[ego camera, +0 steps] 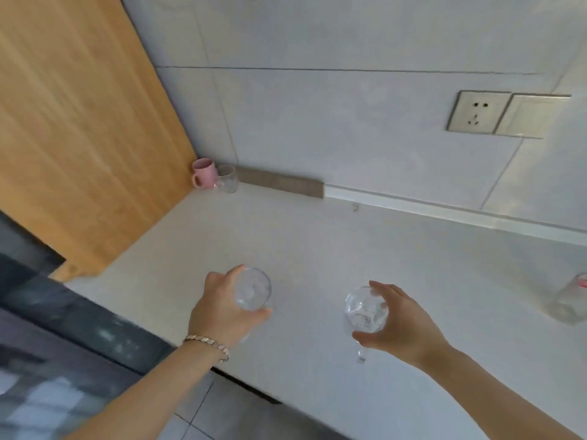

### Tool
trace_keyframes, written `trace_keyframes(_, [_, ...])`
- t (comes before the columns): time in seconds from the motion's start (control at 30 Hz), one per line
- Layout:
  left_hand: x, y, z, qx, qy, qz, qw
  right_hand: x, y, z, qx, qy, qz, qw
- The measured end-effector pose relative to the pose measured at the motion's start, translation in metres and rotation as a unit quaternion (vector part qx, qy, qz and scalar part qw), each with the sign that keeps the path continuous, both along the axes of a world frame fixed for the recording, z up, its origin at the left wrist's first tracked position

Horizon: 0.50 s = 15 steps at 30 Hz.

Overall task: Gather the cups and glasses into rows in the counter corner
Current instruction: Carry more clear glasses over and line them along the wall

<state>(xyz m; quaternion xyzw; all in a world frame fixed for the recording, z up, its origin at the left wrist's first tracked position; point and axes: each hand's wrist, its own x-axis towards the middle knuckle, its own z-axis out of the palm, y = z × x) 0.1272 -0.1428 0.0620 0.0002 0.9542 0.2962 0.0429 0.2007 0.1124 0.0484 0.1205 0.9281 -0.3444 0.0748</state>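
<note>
My left hand (222,308) grips a clear round glass (252,289) above the near part of the white counter (317,242). My right hand (401,325) holds a second clear glass (365,308), thumb below it and fingers over its top; a handle-like part shows under it. In the far corner, where the wooden panel meets the tiled wall, a pink mug (203,173) stands with a small clear glass (228,179) touching its right side. Another clear glass (570,301) sits at the right edge of the view, partly cut off.
A tall wooden panel (85,138) bounds the counter on the left. The tiled wall carries a socket and switch plate (508,114). The counter's front edge runs diagonally past my left wrist, with dark floor and tiles below it.
</note>
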Motion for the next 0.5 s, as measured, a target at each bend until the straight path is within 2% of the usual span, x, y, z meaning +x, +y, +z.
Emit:
trace_keyframes(0.23, [-0.074, -0.125, 0.016, -0.035, -0.013, -0.020, 0.999, -0.077, -0.121, 0.009, -0.005, -0.003, -0.011, 1.000])
trace_keyframes(0.5, [-0.173, -0.161, 0.012, -0.052, -0.047, -0.036, 0.997, -0.174, -0.175, 0.010, 0.015, 0.001, -0.005, 1.000])
